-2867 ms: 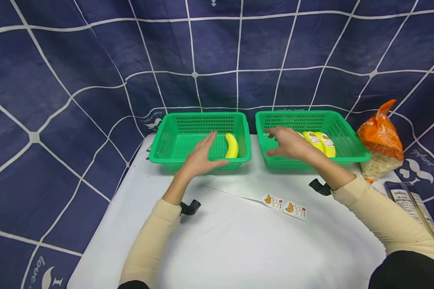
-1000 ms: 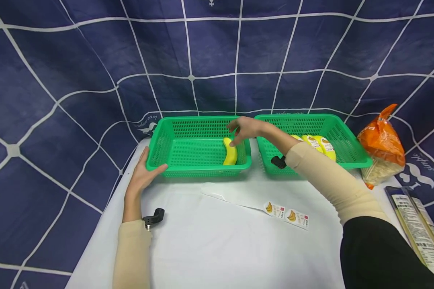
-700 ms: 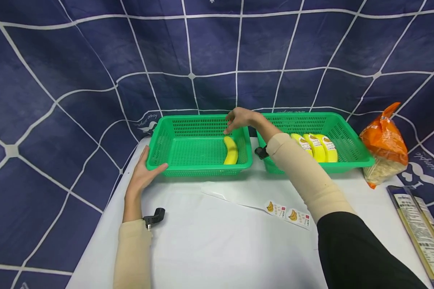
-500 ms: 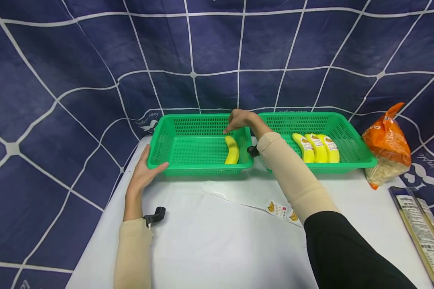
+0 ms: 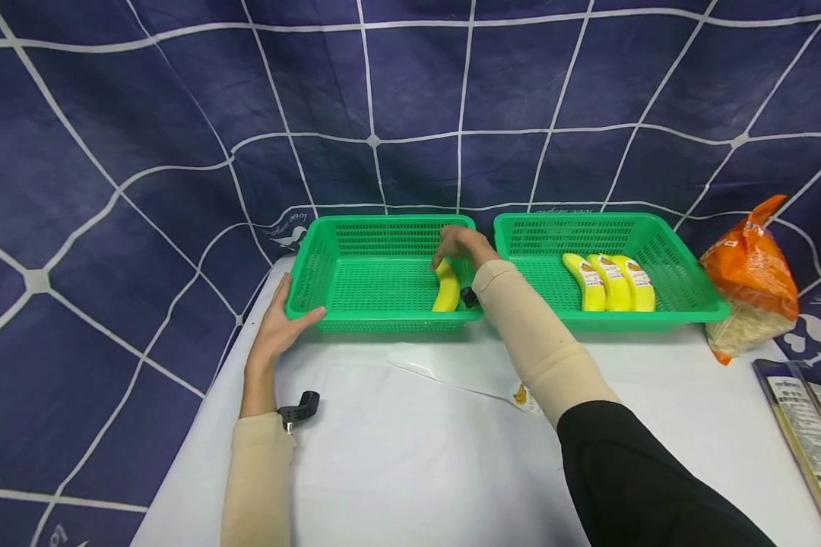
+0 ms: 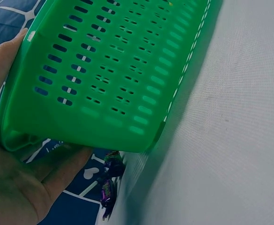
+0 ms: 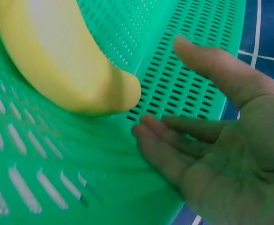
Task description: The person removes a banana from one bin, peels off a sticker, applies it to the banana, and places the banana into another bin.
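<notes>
A yellow banana point(image 5: 446, 287) without a label lies at the right end of the left green basket point(image 5: 376, 314). My right hand point(image 5: 461, 243) reaches down into that basket over the banana's far end. In the right wrist view, the thumb and fingers are spread apart, with a gap between the fingertips and the banana's tip point(image 7: 127, 91). My left hand point(image 5: 277, 330) rests at the basket's front left corner, fingers along the left side and thumb at the front. From the left wrist view, its fairly straight fingers lie against the basket's rim point(image 6: 5, 126).
Three labelled bananas point(image 5: 616, 285) lie side by side in the right green basket point(image 5: 684, 316). A strip of banana stickers point(image 5: 523, 396) lies in front, partly hidden by the right sleeve. An orange bag point(image 5: 752, 273) and flat printed packages point(image 5: 807, 433) are at the right. Dark wrappers point(image 6: 109, 183) lie beyond the left corner.
My right hand has moved from the right basket to the left one and lowered toward the banana. My left hand has shifted left to the basket's corner, then stayed there.
</notes>
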A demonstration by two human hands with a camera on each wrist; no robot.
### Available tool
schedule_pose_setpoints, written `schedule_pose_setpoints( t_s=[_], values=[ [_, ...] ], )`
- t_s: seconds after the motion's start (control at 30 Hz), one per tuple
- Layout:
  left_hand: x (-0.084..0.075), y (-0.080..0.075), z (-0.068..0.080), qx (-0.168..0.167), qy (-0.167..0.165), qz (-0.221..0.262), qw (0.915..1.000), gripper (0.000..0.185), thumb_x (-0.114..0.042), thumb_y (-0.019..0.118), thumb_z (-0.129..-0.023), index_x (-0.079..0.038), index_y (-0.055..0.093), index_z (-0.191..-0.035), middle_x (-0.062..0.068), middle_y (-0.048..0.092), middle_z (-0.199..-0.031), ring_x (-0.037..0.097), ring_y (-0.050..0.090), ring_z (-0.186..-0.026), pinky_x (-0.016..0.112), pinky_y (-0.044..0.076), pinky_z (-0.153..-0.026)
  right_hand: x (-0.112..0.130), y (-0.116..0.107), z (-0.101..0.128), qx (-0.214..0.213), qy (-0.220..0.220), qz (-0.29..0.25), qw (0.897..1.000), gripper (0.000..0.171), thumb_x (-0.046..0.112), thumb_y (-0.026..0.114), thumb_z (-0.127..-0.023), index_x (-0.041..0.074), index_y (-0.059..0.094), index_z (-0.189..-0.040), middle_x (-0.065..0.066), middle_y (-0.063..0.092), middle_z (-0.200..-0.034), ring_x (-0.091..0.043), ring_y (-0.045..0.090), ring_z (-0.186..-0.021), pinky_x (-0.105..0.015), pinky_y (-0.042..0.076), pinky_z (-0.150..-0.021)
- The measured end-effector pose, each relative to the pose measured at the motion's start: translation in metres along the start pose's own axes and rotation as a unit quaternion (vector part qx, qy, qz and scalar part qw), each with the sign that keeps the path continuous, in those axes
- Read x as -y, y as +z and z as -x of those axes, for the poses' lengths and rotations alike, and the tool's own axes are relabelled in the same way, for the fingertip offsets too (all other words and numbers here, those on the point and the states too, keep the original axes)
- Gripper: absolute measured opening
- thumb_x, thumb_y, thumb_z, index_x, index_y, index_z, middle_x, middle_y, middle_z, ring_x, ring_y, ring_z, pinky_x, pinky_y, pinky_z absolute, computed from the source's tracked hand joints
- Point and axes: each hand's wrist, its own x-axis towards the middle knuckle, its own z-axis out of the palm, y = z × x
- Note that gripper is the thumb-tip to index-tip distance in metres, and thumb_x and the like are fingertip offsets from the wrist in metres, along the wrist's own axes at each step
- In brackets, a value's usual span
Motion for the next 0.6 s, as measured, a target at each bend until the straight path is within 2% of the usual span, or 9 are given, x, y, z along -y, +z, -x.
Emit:
schedule_pose_setpoints(
  t_s=[0.17, 0.3, 0.43, 0.6],
  values=[
    [0.002, 0.002, -0.001, 0.001, -0.001, 0.003, 1.0, 0.109, -0.039, 0.075, -0.083, -0.019, -0.001, -0.158, 0.0, -0.004, -0.166, 0.025, -0.005, -0.153, 0.053, 0.003, -0.123, 0.003, 0.008, -0.005, 0.025, 0.011, -0.015, 1.0, 0.093, 0.035, 0.073, -0.086, 0.009, 0.018, -0.156, -0.014, 0.024, -0.16, -0.031, 0.033, -0.142, -0.044, 0.037, -0.114],
    [0.003, 0.002, -0.002, 0.003, -0.003, 0.001, 1.0, 0.109, -0.04, 0.075, -0.083, -0.02, -0.002, -0.158, -0.001, -0.004, -0.166, 0.024, -0.005, -0.153, 0.053, 0.003, -0.123, 0.003, 0.012, -0.01, 0.05, 0.006, -0.018, 0.999, 0.086, 0.032, 0.073, -0.087, 0.002, 0.025, -0.151, -0.018, 0.036, -0.152, -0.03, 0.044, -0.135, -0.038, 0.044, -0.11],
    [0.005, 0.001, -0.002, 0.001, 0.003, 0.002, 1.0, 0.111, -0.041, 0.076, -0.082, -0.018, -0.002, -0.158, -0.002, -0.003, -0.166, 0.024, -0.005, -0.153, 0.054, 0.003, -0.123, 0.003, 0.013, -0.015, 0.043, -0.001, -0.005, 0.999, 0.073, 0.031, 0.074, -0.086, 0.0, 0.039, -0.142, -0.018, 0.051, -0.139, -0.027, 0.055, -0.122, -0.035, 0.049, -0.103],
    [0.005, 0.002, -0.002, -0.002, 0.005, 0.009, 0.9999, 0.113, -0.044, 0.077, -0.08, -0.017, 0.0, -0.158, 0.0, -0.003, -0.166, 0.024, -0.005, -0.153, 0.054, 0.003, -0.123, 0.001, 0.014, -0.022, 0.04, -0.003, 0.017, 0.999, 0.063, 0.032, 0.075, -0.085, 0.0, 0.049, -0.133, -0.016, 0.059, -0.127, -0.025, 0.059, -0.111, -0.034, 0.052, -0.097]
  ],
)
